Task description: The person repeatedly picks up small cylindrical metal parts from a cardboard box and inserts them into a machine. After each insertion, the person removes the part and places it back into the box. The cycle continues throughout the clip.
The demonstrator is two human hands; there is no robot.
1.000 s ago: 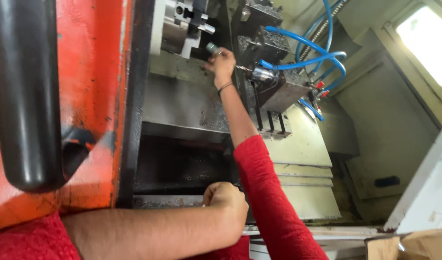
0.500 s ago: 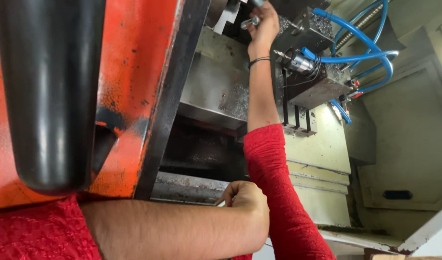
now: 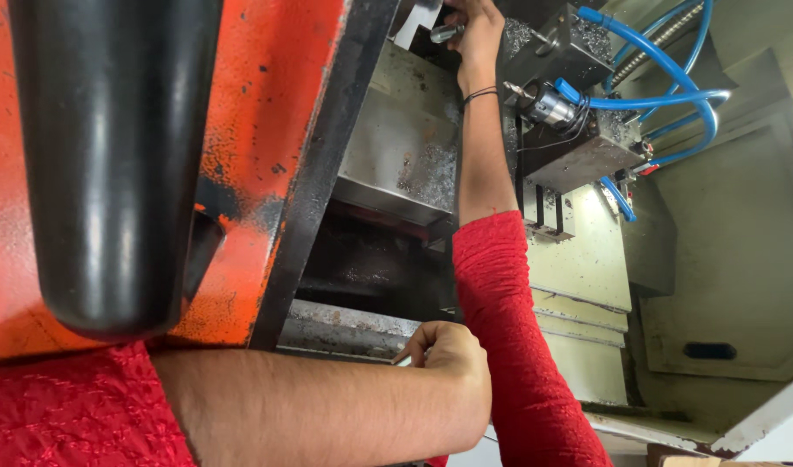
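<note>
**Right hand at the chuck, left hand on the sill**

Nearest the camera, the left forearm lies across the bottom of the view, red sleeve pushed back at the elbow. The left hand (image 3: 448, 359) is curled into a loose fist, fingers folded in, resting just at the edge of the grey sill (image 3: 345, 329) of the machine opening. A small pale sliver shows at its fingertips; whether the fist grips anything cannot be told.

Above it on the left, the orange door (image 3: 267, 130) with its black handle (image 3: 111, 156) fills much of the view and closes off that side. The door's dark edge runs diagonally, leaving a narrow gap between it and the right arm.

The right arm rises nearly straight up through that gap, red sleeve to mid-forearm, bare wrist with a dark band. The right hand (image 3: 474, 35) is at the top edge of the view, fingers closed around a small metal part (image 3: 446, 33) that pokes out to the left, beside a pale metal jaw.

Just to the right of the wrist sits the tool block (image 3: 569, 147) with a drill holder (image 3: 543, 102) pointing toward the forearm, close to it. Blue hoses (image 3: 665, 60) loop behind. Farther right, the cream enclosure wall (image 3: 734, 259) leaves open room.
</note>
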